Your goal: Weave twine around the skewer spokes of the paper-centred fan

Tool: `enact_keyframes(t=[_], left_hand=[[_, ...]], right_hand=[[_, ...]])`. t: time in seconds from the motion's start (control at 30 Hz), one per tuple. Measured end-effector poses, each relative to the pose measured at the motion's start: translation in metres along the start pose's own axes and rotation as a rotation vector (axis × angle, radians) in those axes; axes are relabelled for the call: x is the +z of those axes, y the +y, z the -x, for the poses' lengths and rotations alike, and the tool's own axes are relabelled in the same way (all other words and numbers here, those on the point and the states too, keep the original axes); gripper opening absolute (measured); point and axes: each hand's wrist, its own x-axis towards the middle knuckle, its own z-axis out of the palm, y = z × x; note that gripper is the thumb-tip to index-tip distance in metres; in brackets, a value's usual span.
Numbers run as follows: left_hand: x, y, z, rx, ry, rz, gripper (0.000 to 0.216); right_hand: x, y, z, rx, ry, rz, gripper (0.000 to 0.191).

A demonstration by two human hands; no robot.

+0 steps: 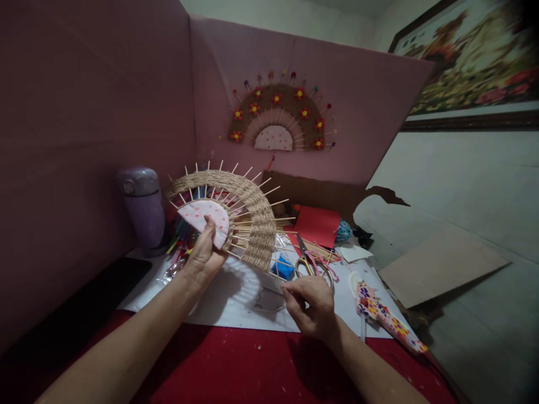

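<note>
Our left hand (205, 253) grips the half-round woven jute fan on wooden skewers (242, 216) upright above the worktop (236, 303); our right hand (309, 306), fingers curled, hovers just below-right of its lower edge, seemingly pinching something thin.

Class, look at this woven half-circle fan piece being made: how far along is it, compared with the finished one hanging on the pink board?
Done: twine is woven in a broad band across the tan half-circle stick-and-twine fan, and its pink dotted paper centre is in place. In hand: the left hand holds it up by that centre; the right hand rests low near the scissors. Left: it has no flowers or coloured tips like the decorated fan on the pink board.
</note>
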Motion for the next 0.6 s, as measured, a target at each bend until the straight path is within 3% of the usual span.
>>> enact_keyframes(t=[0.3, 0.5, 0.6], left_hand=[[0.004, 0.003, 0.003, -0.019, -0.018, -0.015, 0.027], [0.008, 0.004, 0.006, -0.022, 0.026, -0.041, 0.027], [0.008, 0.005, 0.006, -0.020, 0.033, -0.031, 0.027]], right_hand=[[0.000, 0.009, 0.000, 0.282, 0.023, -0.040, 0.016], [-0.002, -0.002, -0.001, 0.170, 0.075, -0.026, 0.014], [-0.004, -0.005, -0.003, 0.192, 0.102, -0.039, 0.014]])
